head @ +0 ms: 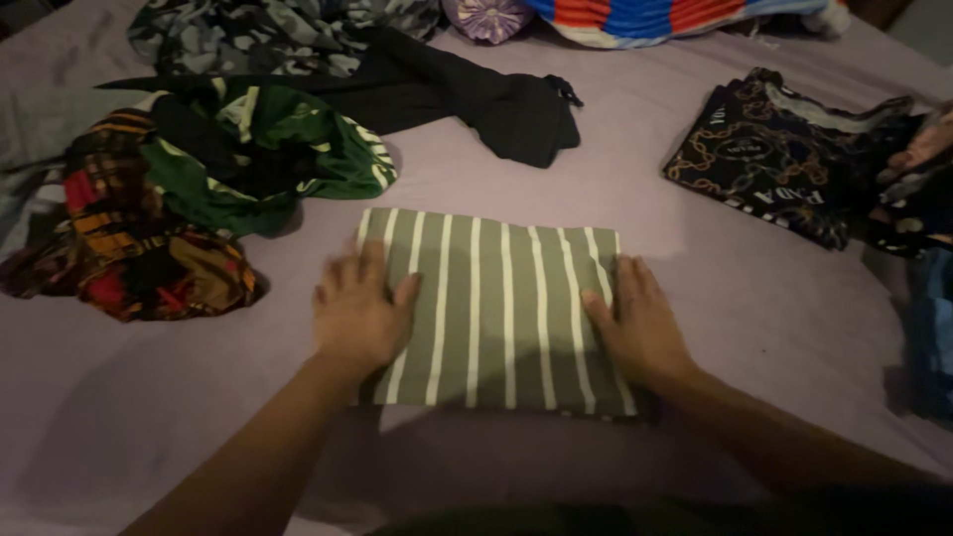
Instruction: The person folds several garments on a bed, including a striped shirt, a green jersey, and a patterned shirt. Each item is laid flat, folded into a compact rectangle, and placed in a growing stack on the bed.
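Folded already into a neat rectangle: the green shirt with white stripes (496, 308), flat on the purple bed sheet (695, 199), near the middle of the bed and closer to its near edge. Only pressing and smoothing seems left for this piece, judged from its tidy edges. Still unfolded, in heaps toward the far left corner: a green garment with white marks (288, 159), a red and yellow plaid cloth (129, 248), a black garment (476, 104) and a camouflage piece (258, 35). Done as well, probably, though blurred at the right edge: a dark shirt with a gold chain pattern (784, 169), lying flat.

Left hand (357, 313) flat on the left border of the striped shirt, fingers spread wide, holding nothing, only pressing down. Right hand (640, 323) flat on the right border, fingers together and pointing away, also gripping nothing. Striped shirt between both hands and partly under both palms.
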